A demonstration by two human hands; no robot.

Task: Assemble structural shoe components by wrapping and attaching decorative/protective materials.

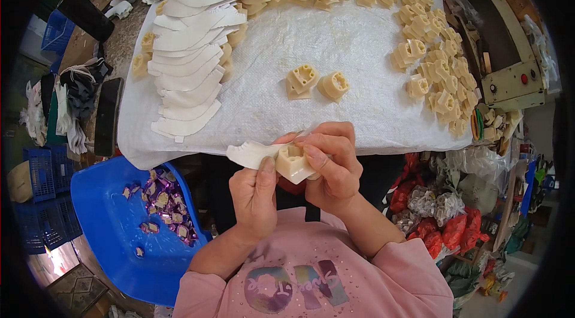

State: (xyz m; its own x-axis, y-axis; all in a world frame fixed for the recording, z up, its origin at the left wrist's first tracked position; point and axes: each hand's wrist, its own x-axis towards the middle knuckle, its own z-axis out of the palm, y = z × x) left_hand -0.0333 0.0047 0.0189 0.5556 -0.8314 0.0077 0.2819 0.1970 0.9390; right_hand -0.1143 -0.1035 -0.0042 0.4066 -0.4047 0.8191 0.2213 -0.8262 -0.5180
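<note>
Pinching a white strip against a cream block, two hands are meeting just off the near edge of a sheet-covered counter.

The left hand is gripping strip and block between thumb and fingers; the right hand is pinching the block's opposite side, apparently to keep the pair steady. The block is showing its hollow upward, probably leaving its outer walls free. Fingers are hiding the strip's other end, so how far it is reaching round cannot be told. Beyond, two loose blocks are standing nearby, while overlapping strips are lying fanned, perhaps for lifting singly. At left, a blue tub is holding purple pieces too small to make out; the dark rim is cutting off outlying clutter.
</note>
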